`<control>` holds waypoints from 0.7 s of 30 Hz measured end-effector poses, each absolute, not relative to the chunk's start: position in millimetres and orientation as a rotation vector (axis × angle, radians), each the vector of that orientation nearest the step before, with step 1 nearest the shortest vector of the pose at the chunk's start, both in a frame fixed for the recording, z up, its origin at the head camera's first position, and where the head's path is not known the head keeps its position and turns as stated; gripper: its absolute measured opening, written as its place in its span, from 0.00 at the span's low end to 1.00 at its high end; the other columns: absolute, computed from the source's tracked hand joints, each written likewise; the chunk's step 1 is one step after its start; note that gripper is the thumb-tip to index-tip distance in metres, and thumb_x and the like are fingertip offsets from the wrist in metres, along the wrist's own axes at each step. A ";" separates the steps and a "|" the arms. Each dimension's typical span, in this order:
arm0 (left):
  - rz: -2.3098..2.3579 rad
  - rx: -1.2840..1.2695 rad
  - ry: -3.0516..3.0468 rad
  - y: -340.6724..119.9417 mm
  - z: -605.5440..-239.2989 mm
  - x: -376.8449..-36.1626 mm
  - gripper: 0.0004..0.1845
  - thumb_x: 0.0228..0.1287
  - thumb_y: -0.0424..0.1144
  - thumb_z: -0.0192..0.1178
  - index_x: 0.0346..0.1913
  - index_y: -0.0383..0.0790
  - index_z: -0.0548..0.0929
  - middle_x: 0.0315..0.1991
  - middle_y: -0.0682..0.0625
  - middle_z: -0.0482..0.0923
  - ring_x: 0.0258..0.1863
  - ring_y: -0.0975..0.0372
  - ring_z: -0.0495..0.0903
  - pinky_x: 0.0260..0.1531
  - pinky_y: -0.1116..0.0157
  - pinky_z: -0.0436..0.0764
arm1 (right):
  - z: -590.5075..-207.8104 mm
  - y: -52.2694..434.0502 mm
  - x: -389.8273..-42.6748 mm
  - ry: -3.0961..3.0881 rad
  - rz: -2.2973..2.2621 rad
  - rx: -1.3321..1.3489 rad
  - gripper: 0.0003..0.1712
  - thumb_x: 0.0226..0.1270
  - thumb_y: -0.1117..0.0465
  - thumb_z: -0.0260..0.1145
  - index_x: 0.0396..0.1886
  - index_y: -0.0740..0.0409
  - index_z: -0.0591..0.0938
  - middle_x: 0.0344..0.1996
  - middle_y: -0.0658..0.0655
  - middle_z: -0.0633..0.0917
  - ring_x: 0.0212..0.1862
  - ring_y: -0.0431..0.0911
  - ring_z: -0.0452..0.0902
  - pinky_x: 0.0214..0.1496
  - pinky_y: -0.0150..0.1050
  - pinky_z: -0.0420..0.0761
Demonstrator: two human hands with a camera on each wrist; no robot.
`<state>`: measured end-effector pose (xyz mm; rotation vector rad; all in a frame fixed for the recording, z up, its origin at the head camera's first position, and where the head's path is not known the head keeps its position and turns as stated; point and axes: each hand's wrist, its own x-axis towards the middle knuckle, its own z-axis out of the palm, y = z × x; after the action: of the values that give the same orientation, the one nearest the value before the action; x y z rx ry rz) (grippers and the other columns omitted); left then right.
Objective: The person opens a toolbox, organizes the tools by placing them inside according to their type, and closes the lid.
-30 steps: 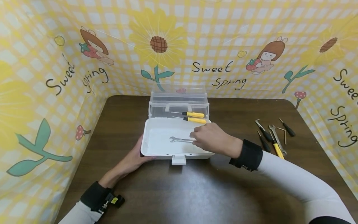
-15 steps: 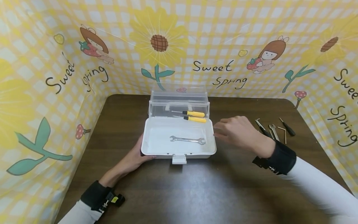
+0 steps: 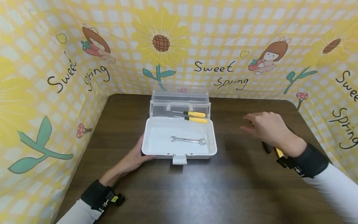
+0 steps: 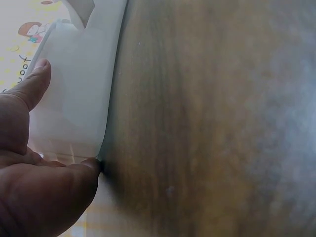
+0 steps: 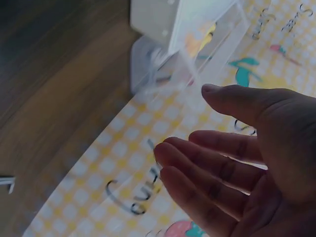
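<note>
While the left hand (image 3: 134, 157) presses flat against the white toolbox (image 3: 179, 141) at its 9 o'clock side, the right hand (image 3: 268, 129) hovers empty with relaxed fingers over loose tools (image 3: 275, 151) at 3 o'clock on the table (image 3: 223, 186). A wrench (image 3: 188, 140) lies inside the box, two yellow screwdrivers (image 3: 193, 116) at 12 o'clock. The tools look stiff, slim and smooth; pinching mid-handle should suit.
</note>
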<state>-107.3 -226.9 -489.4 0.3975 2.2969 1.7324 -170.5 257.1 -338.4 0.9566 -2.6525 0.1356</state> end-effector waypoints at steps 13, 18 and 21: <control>1.715 0.382 2.311 -227.6 -489.3 -107.0 0.62 0.69 0.40 0.74 0.87 0.55 0.34 0.87 0.46 0.37 0.83 0.48 0.47 0.75 0.39 0.51 | -344.3 304.2 -179.8 -3.074 0.120 0.602 0.22 0.68 0.53 0.77 0.48 0.69 0.88 0.32 0.62 0.91 0.23 0.46 0.82 0.22 0.45 0.78; 1.726 0.380 2.302 -227.6 -489.8 -106.6 0.63 0.68 0.40 0.74 0.87 0.56 0.34 0.87 0.47 0.37 0.82 0.49 0.47 0.75 0.40 0.51 | -355.4 320.7 -180.4 -3.237 0.159 0.471 0.19 0.70 0.54 0.75 0.41 0.69 0.86 0.28 0.63 0.87 0.22 0.47 0.80 0.21 0.44 0.75; 1.725 0.380 2.302 -228.0 -489.8 -106.5 0.63 0.69 0.41 0.74 0.87 0.56 0.34 0.87 0.47 0.37 0.83 0.49 0.47 0.75 0.39 0.52 | -363.1 328.1 -178.6 -3.286 0.197 0.405 0.17 0.70 0.54 0.74 0.38 0.66 0.86 0.28 0.62 0.86 0.20 0.44 0.76 0.21 0.41 0.71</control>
<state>-106.5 -228.0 -489.8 0.3799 2.3021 1.7251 -178.6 328.1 -363.1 0.4050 -3.2860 0.1970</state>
